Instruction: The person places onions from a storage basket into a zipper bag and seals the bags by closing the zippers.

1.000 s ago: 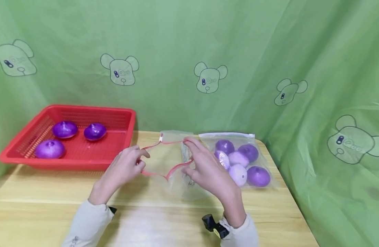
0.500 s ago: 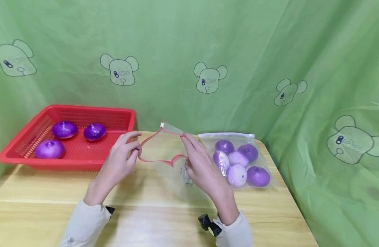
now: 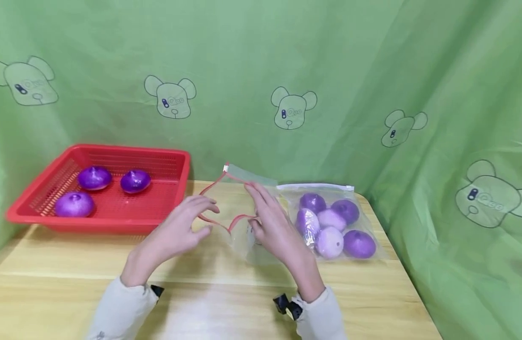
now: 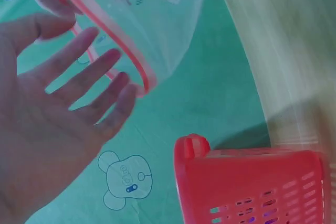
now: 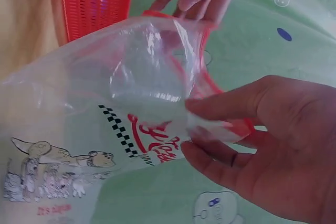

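A clear zip bag (image 3: 239,242) with a red-edged mouth and a white slider is held up over the table, its mouth spread. In the right wrist view, printed drawings and red lettering show on the bag (image 5: 126,82). My right hand (image 3: 278,229) pinches the red rim between thumb and fingers. My left hand (image 3: 176,231) is at the other side of the mouth, fingers loosely bent. The left wrist view shows that hand (image 4: 58,108) with fingers spread and nothing gripped, fingertips near or against the red rim; contact is hard to tell.
A red basket (image 3: 116,227) at the left holds purple onions (image 3: 75,204), apparently toys. To the right lies another zip bag (image 3: 316,186), white-edged, with several purple and pale onions (image 3: 359,244) inside. A green curtain (image 3: 227,108) hangs behind the wooden table (image 3: 210,311).
Half a second ago my left fingers pinched the rim; now they have loosened and moved right. The bag's mouth has narrowed. The right hand keeps its hold on the rim.
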Available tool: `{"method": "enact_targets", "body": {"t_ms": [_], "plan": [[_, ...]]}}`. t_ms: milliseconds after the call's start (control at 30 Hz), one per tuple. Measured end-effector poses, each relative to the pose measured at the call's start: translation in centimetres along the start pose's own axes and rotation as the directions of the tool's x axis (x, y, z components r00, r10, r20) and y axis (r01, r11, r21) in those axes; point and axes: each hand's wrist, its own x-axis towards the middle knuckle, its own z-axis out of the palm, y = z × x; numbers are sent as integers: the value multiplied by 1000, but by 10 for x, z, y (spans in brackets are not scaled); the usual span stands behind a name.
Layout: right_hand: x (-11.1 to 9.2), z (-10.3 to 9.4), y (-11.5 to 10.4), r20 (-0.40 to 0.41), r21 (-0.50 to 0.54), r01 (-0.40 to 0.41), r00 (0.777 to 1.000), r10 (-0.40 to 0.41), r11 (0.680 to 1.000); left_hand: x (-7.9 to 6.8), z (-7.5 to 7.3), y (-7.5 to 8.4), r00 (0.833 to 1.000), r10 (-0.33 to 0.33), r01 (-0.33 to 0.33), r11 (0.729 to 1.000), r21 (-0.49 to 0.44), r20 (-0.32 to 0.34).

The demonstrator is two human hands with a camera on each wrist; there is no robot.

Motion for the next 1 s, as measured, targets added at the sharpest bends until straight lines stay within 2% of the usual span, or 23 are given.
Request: {"method": "enact_targets", "body": {"t_ms": [133, 300, 400, 533, 633, 733, 833, 1000], "plan": [[5, 7, 6, 35, 80, -14, 999, 11, 997, 0, 9, -5, 996, -40, 41, 999, -3, 75], [14, 12, 12, 26, 156, -2, 1000, -2, 988, 1, 16, -11, 995, -53, 53, 999, -1, 81], [20, 13, 13, 19, 168, 22, 999, -25, 986, 2, 15, -13, 999, -47, 46, 999, 15, 27], [23, 10, 12, 42, 172, 28, 998, -36, 985, 6, 8, -14, 995, -36, 42, 997, 58, -94], [22, 7, 14, 51, 174, 7, 999, -16, 985, 10, 4, -18, 981, 14, 13, 991, 137, -195], [22, 6, 16, 46, 171, 4, 999, -12, 985, 9, 1, -28, 958, 72, -6, 973, 230, -279], [24, 8, 17, 42, 170, 8, 999, -16, 985, 4, -2, -43, 945, 81, 10, 962, 273, -318], [25, 11, 16, 66, 165, 2, 998, -13, 986, -8, -12, -70, 937, 28, 76, 956, 283, -348]]}}
